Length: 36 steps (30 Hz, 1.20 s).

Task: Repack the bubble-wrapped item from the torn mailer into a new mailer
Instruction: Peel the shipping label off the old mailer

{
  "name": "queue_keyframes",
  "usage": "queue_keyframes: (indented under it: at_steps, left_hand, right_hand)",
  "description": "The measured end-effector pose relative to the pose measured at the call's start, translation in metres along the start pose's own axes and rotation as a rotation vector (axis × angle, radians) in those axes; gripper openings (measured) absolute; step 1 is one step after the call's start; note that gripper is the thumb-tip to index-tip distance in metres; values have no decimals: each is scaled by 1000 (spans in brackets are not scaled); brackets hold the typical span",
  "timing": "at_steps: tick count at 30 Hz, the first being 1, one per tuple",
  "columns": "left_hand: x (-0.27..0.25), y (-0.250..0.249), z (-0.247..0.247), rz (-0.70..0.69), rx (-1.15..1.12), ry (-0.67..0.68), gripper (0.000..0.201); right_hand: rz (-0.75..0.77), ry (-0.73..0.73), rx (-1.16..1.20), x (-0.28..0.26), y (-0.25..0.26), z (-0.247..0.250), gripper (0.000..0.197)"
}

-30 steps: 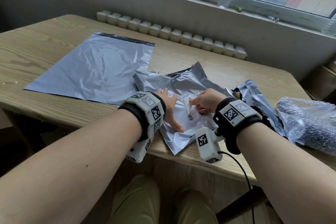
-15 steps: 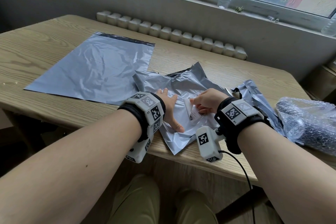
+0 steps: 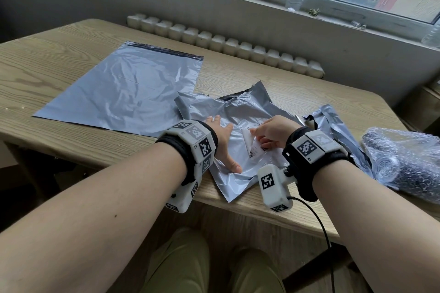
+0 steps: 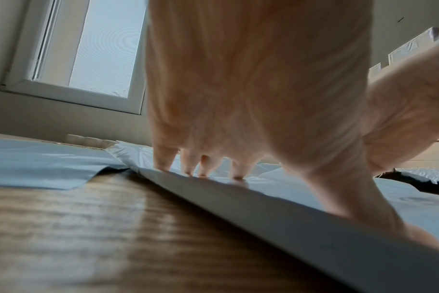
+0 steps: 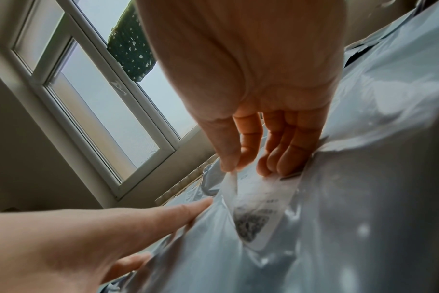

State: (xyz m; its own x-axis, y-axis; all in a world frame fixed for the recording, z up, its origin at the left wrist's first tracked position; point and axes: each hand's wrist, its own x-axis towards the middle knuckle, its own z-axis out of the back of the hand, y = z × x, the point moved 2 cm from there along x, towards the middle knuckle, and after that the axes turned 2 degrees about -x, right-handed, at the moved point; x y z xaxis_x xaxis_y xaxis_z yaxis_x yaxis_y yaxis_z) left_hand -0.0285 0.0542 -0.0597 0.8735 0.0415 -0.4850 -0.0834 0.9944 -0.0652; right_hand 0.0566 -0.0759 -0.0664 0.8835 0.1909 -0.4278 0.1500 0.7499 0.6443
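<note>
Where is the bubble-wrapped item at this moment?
In the head view the bubble-wrapped item lies on the table at its far right edge, beside a torn grey mailer scrap, with neither hand touching it.

Both forearms are bare. Each wrist carries a black padded band (image 3: 309,166) topped with grey-white blocks (image 3: 197,138) bearing black square markers. A white camera pod (image 3: 273,185) hangs beneath each; a black cable (image 3: 319,221) leaves the right one. Khaki trousers (image 3: 181,266) cover the legs.
</note>
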Motion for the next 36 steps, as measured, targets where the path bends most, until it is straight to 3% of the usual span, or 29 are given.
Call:
queue_keyframes:
  at_steps: [9, 13, 17, 36]
  left_hand:
    - [3, 3, -2, -16, -19, -11, 126]
    - [5, 5, -4, -20, -31, -14, 128]
    - [7, 5, -5, -18, -31, -19, 128]
    - [4, 4, -4, -15, -29, -19, 127]
  right_hand:
    - [121, 85, 62, -29, -2, 3, 41]
    - [187, 20, -226, -41, -1, -2, 31]
    - [194, -58, -346, -45, 3, -10, 14]
    - [171, -73, -313, -46, 6, 1, 18]
